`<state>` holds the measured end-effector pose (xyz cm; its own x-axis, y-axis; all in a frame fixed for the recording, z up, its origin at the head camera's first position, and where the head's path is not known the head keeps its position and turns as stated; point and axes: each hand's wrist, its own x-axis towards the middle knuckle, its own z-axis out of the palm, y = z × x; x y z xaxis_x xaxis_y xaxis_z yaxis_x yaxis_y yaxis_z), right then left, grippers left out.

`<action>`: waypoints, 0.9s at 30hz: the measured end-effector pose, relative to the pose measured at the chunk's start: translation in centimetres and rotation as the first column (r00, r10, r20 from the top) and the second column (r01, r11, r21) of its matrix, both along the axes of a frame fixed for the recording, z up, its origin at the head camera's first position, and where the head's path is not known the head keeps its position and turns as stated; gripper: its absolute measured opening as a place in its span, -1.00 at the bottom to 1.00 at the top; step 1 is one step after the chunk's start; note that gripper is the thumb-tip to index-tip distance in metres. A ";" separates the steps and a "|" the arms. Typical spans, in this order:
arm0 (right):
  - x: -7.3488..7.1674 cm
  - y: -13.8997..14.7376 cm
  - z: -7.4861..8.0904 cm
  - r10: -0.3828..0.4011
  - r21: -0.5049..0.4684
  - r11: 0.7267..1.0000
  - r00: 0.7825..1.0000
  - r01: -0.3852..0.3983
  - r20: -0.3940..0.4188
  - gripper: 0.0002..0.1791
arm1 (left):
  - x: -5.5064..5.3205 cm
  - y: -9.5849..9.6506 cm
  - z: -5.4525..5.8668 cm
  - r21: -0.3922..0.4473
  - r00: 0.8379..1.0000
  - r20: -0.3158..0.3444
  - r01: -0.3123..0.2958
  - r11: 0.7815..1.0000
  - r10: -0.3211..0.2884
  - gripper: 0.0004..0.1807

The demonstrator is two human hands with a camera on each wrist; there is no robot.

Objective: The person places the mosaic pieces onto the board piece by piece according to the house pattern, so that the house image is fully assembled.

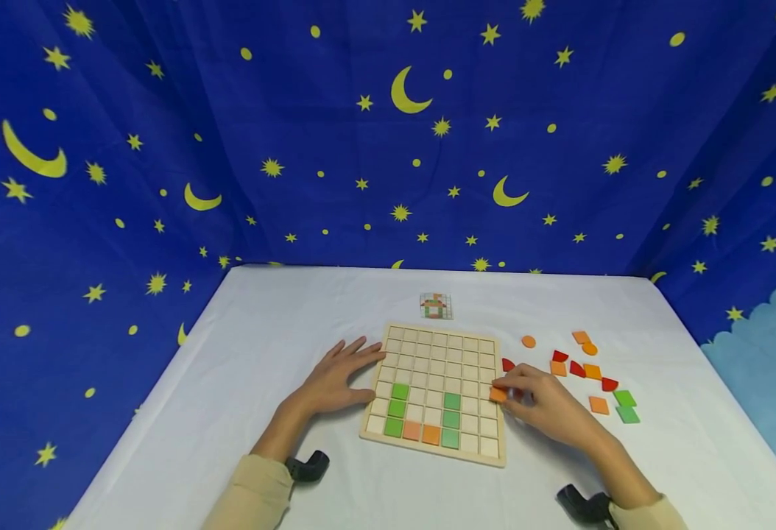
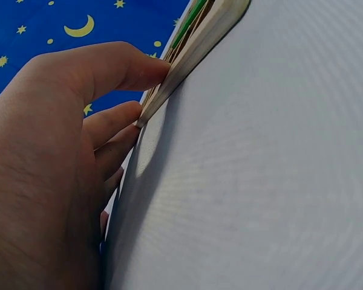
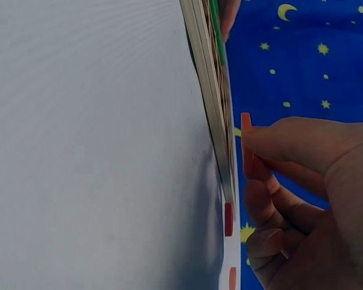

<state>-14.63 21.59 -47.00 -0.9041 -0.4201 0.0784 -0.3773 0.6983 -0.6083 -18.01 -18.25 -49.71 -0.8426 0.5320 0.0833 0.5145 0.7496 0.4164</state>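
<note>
A wooden grid board [image 1: 433, 450] lies on the white table. Its lower rows hold a column of light green tiles [image 1: 397, 409], a column of darker green tiles [image 1: 450, 419], and a salmon tile [image 1: 411, 430] and an orange tile [image 1: 431, 436] between their bottoms. My left hand [image 1: 340, 379] touches the board's left edge with spread, fairly straight fingers; in the left wrist view the thumb [image 2: 133, 67] meets the rim. My right hand [image 1: 547, 403] pinches an orange square tile [image 3: 247, 145] between thumb and fingers, held above the board's right edge.
A small pattern card [image 1: 436, 306] lies behind the board. Loose pieces lie to the right: red quarter-circles [image 1: 609, 384], orange squares [image 1: 598, 405], an orange round piece [image 1: 528, 341] and green squares [image 1: 628, 415]. A starry blue cloth [image 1: 335, 132] hangs around the table.
</note>
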 end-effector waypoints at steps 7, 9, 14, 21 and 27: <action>-0.5 -0.6 -0.1 0.019 0.002 1.000 1.000 -0.019 0.001 -0.67 | -0.1 0.1 0.0 -0.014 1.000 0.010 -0.010 1.000 0.010 -0.20; -0.6 -0.8 -0.2 0.041 -0.007 0.999 0.999 -0.041 -0.010 -0.67 | -0.1 0.1 -0.1 -0.010 1.000 0.008 -0.010 1.000 0.010 -0.20; -0.9 -1.4 -0.3 0.103 -0.035 0.994 0.994 -0.104 -0.033 -0.67 | -0.1 0.0 -0.2 -0.012 1.000 0.008 -0.015 1.000 0.015 -0.20; -1.2 -2.2 -0.4 0.115 -0.051 0.992 0.993 -0.116 -0.024 -0.67 | 0.0 0.0 -0.1 -0.001 1.000 0.016 -0.017 1.000 0.017 -0.19; -1.3 -2.7 -0.3 0.118 -0.033 0.992 0.993 -0.119 -0.023 -0.67 | 0.0 0.0 -0.1 0.007 1.000 0.014 -0.009 1.000 0.009 -0.20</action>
<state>-15.93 18.84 -47.29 -0.8461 -0.5210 0.1126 -0.4688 0.6268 -0.6224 -17.98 -18.20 -49.79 -0.8486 0.5236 0.0755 0.5017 0.7513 0.4287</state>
